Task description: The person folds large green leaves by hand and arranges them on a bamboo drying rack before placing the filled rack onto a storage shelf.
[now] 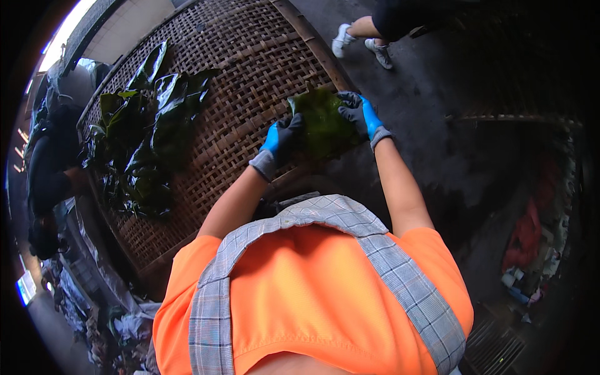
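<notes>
Stretched between my two gloved hands is a broad green leaf [322, 119], glossy and dark, held over the right edge of a woven bamboo tray. My left hand [281, 139], in a blue and black glove with a grey cuff, grips the leaf's left edge. On the opposite edge my right hand [364, 117], gloved the same way, pinches the leaf with its fingers bent. A heap of similar wet, dark green leaves [150, 131] lies on the left half of the woven tray [250, 56].
Beyond the tray's wooden rim [319, 47], a person in white shoes [342, 40] stands on the dark floor [431, 81]. Another person in dark clothes [53, 169] bends at the far left. Red material [525, 234] and litter lie at the right.
</notes>
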### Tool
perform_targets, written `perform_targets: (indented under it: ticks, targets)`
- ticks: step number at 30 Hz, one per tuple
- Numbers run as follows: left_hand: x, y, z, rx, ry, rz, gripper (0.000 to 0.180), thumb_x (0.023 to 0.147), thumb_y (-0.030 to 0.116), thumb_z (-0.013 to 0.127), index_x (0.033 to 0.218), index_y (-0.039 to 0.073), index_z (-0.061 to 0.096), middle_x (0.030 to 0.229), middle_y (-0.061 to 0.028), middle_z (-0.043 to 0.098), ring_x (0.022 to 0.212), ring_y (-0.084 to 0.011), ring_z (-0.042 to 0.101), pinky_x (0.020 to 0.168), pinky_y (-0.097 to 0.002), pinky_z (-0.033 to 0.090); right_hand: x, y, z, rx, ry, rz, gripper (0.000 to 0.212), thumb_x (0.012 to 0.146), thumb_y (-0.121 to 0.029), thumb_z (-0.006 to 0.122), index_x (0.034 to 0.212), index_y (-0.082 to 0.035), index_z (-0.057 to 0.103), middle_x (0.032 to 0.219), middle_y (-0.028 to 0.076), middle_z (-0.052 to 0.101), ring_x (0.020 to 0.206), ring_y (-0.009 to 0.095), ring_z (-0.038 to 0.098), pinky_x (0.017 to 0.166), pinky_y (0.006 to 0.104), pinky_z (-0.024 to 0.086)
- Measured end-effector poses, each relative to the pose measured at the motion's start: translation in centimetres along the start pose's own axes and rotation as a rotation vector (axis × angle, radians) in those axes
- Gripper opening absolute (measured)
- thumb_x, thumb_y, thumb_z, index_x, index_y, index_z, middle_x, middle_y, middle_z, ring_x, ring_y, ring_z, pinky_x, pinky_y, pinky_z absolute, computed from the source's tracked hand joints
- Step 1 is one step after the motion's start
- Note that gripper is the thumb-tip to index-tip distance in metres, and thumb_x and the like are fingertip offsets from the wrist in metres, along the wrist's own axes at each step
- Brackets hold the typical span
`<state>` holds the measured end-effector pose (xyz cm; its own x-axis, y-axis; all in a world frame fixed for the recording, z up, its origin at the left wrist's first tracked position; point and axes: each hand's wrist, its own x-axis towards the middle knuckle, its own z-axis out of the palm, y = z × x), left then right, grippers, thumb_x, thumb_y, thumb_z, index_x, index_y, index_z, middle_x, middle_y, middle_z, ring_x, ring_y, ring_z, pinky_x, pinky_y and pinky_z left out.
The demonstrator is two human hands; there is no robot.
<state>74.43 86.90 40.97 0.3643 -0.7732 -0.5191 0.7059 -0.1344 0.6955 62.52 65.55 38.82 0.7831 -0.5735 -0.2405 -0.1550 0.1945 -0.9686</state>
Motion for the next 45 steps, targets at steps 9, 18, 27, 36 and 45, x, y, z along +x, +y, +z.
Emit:
perform_targets:
  ticks: [9,18,27,36,45]
  targets:
    - [2.6,-3.4,-1.5,0.208,0.531,0.639,0.020,0.086,0.007,0.063,0.104,0.000,0.059,0.097,-0.0068,0.064,0.086,-0.0117,0.057,0.078,-0.0260,0.047,1.0,0.3,1.6,0.157,0.100,0.015,0.035,0.095,-0.021,0.037,0.112,0.000,0.060,0.108,0.007,0.063,0.097,0.016,0.058,0.087,0.0285,0.045]
    - [-9.0,10.2,-16.6,1.417,1.851,0.281,0.069,0.075,0.047,0.066,0.123,0.001,0.049,0.124,-0.0204,0.050,0.120,-0.0353,0.043,0.099,-0.0415,0.037,1.0,-3.9,5.6,-0.484,0.210,-0.354,0.028,0.087,-0.003,0.057,0.115,0.003,0.057,0.109,0.012,0.063,0.099,0.018,0.059,0.089,0.0294,0.046]
    - [-11.9,10.2,-20.6,1.058,1.431,0.481,0.018,0.076,0.019,0.072,0.082,0.004,0.066,0.076,-0.0125,0.065,0.063,-0.0255,0.056,0.066,-0.0343,0.048,0.1,-6.7,20.1,-0.390,-0.357,-0.266,0.023,0.089,-0.012,0.060,0.110,-0.002,0.062,0.103,0.008,0.066,0.093,0.014,0.061,0.084,0.0269,0.048]
    - [-21.4,11.1,-19.9,0.147,0.871,1.008,0.026,0.079,-0.002,0.061,0.105,0.001,0.061,0.103,-0.0124,0.063,0.091,-0.0227,0.060,0.083,-0.0321,0.050,-0.4,-12.4,28.8,-0.035,-0.754,-0.075,0.029,0.090,-0.010,0.058,0.117,-0.002,0.057,0.109,0.006,0.063,0.098,0.013,0.059,0.087,0.0260,0.047]
    - [-29.6,12.9,-18.6,1.201,1.044,0.869,0.038,0.083,0.003,0.058,0.121,0.000,0.052,0.111,-0.0166,0.059,0.102,-0.0258,0.059,0.088,-0.0328,0.049,-2.6,-13.1,33.7,0.084,-0.859,-0.143,0.030,0.091,-0.011,0.057,0.120,-0.003,0.055,0.108,0.005,0.062,0.096,0.011,0.058,0.085,0.0234,0.048]
